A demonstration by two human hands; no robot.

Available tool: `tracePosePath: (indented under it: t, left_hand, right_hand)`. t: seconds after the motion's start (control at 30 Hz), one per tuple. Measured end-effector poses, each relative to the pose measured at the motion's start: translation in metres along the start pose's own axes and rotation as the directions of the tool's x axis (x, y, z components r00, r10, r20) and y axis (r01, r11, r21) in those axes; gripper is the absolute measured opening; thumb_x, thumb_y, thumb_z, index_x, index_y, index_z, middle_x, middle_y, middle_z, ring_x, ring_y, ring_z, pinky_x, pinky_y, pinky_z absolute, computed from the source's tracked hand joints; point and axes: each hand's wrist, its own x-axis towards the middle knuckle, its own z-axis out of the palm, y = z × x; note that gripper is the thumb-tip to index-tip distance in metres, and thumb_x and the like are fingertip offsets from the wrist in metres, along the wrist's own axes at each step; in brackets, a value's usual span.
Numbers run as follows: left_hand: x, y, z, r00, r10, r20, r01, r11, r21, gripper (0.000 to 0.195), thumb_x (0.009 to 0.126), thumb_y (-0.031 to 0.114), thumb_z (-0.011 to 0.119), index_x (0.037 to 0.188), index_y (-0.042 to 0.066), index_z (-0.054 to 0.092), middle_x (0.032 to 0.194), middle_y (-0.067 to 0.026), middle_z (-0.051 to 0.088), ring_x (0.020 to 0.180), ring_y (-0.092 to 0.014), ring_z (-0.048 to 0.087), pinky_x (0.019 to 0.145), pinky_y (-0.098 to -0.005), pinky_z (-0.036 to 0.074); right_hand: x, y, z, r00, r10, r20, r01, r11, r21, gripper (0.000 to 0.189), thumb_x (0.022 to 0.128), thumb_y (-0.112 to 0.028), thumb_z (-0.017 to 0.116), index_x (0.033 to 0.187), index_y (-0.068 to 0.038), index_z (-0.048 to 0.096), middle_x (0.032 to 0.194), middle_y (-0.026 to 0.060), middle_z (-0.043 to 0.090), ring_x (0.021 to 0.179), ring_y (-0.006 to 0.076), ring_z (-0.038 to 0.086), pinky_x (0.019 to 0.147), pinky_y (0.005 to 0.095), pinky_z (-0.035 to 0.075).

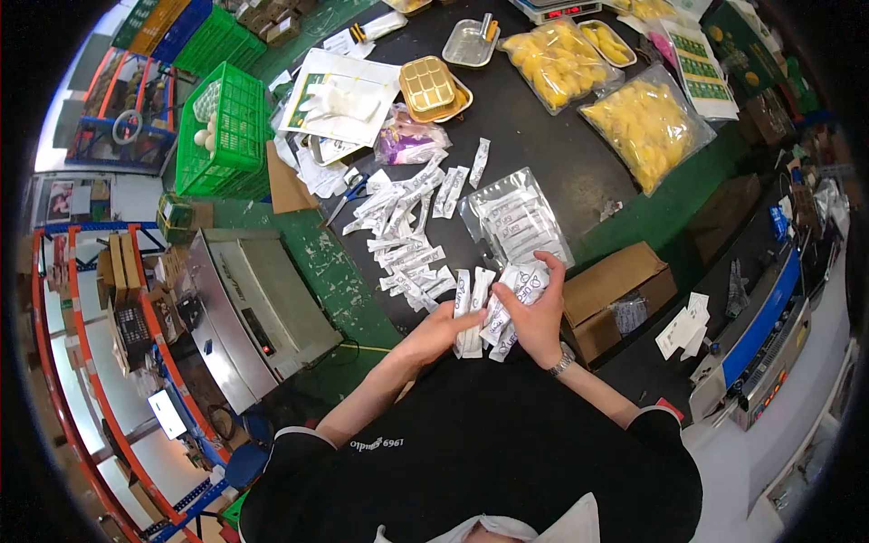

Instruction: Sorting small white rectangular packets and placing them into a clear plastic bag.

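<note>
My left hand (434, 332) pinches a couple of slim white printed sachets (463, 292) with its thumb across them. A thicker bunch of the same sachets (523, 285) is gripped in my right hand (540, 326), which has a metal watch on its wrist. Just beyond my hands lies a clear plastic bag (523, 183) with a row of several sachets showing inside. A loose heap of sachets (407, 203) spreads over the black table (543, 146) to the left of the bag, and a few lie singly beside it.
Blue-handled scissors (353, 186) lie left of the heap. Farther back are a purple packet (411, 139), a gold compartment tray (428, 85), a metal tray (468, 44) and bags of yellow fruit pieces (557, 64). An open cardboard box (611, 292) stands at the right.
</note>
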Motion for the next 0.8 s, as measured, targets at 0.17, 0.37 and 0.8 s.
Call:
tracePosePath:
  t: [0.17, 0.37, 0.8]
  left_hand:
    - [0.018, 0.003, 0.003, 0.934, 0.308, 0.183, -0.34, 0.923, 0.181, 0.077, 0.095, 0.021, 0.081, 0.155, 0.0, 0.037, 0.135, -0.0067, 0.058, 0.124, -0.016, 0.055, 0.106, -0.0339, 0.047]
    - [0.03, -0.003, -0.013, 0.944, 0.3, 0.141, -0.331, 0.843, 0.424, 0.057, 0.077, 0.025, 0.094, 0.122, 0.003, 0.067, 0.106, -0.0055, 0.074, 0.093, -0.013, 0.065, 0.086, -0.032, 0.056]
    - [0.025, -0.014, 0.001, 0.916, 0.389, 0.1, -0.391, 0.921, -0.001, 0.025, 0.084, 0.007, 0.078, 0.104, -0.003, 0.068, 0.093, -0.0077, 0.074, 0.086, -0.017, 0.072, 0.081, -0.0332, 0.059]
  right_hand:
    - [0.002, -0.005, 0.016, 0.974, 0.036, 0.225, -0.058, 0.994, 0.092, 0.05, 0.102, -0.021, 0.069, 0.144, -0.005, 0.045, 0.129, 0.0173, 0.063, 0.111, 0.0222, 0.065, 0.097, 0.0399, 0.052]
    - [0.022, 0.022, 0.014, 0.932, -0.239, 0.274, 0.26, 0.964, -0.045, 0.042, 0.104, -0.016, 0.064, 0.139, -0.001, 0.047, 0.161, 0.0151, 0.024, 0.129, 0.027, 0.054, 0.109, 0.0441, 0.045]
    - [0.052, 0.002, 0.055, 0.983, -0.096, 0.155, 0.058, 0.972, 0.229, 0.039, 0.098, -0.009, 0.07, 0.133, -0.002, 0.055, 0.115, 0.0121, 0.065, 0.095, 0.0243, 0.067, 0.084, 0.0345, 0.054]
